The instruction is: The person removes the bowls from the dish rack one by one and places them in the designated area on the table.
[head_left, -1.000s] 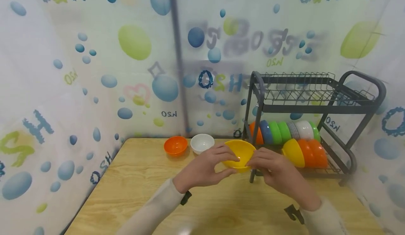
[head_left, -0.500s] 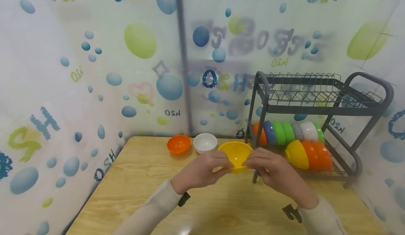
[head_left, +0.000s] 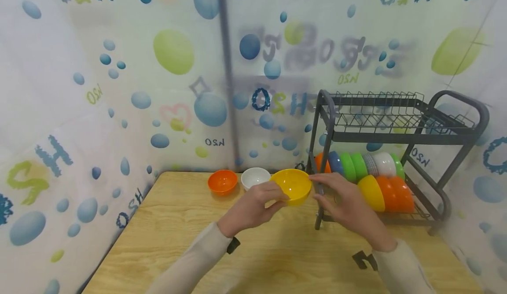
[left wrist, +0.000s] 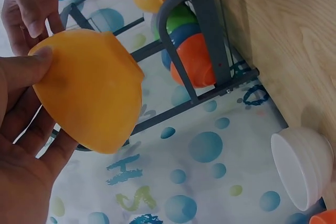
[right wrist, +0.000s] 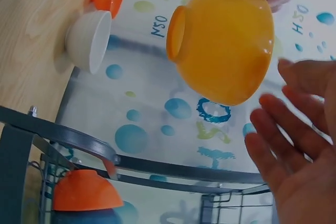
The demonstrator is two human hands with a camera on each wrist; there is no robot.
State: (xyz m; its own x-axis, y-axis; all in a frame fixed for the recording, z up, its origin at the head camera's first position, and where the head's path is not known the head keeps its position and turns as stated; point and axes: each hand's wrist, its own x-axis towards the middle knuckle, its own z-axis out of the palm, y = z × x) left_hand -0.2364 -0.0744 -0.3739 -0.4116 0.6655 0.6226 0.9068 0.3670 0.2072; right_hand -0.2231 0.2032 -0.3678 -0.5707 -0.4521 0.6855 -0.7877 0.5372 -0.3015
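Observation:
A yellow bowl [head_left: 292, 185] is held above the table, its inside facing me in the head view. My left hand [head_left: 259, 203] pinches its rim, with the thumb [left wrist: 32, 66] on the outer wall and the fingers inside. My right hand [head_left: 343, 203] is beside the bowl's right edge, fingers spread and relaxed. In the right wrist view a gap shows between the right fingers [right wrist: 273, 124] and the yellow bowl [right wrist: 226, 45]. Behind and left of the bowl, a white bowl [head_left: 253, 177] and an orange bowl [head_left: 222, 182] sit upright on the table.
A dark grey two-tier dish rack [head_left: 400, 137] stands at the right. Its lower tier bears several bowls on their sides, among them green bowls [head_left: 352, 166], a yellow one [head_left: 371, 193] and orange ones [head_left: 396, 193]. The wooden table [head_left: 170, 228] meets a patterned curtain at the back.
The right hand has let go of the yellow bowl's rim and opened beside it. The bowl has shifted slightly left and, lately, up, still in the left hand.

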